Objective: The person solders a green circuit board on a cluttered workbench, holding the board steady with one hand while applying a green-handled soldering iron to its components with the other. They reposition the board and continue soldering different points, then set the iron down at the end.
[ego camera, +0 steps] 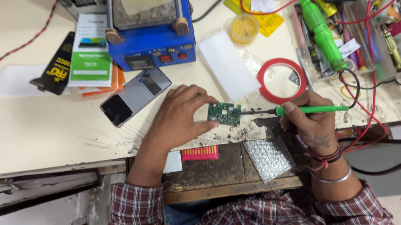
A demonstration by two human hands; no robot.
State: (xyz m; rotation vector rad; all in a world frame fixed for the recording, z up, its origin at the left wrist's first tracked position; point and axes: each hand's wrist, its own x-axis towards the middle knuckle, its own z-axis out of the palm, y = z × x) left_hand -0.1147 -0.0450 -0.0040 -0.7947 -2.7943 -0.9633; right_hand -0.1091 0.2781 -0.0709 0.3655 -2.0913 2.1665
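Counting one board, one iron

Left hand: pinches small green circuit board at bench edge.
Right hand: grips green soldering iron, tip touching the board's right side.
Bench: phone beside left hand; red tape roll above right hand; blue heater box behind.
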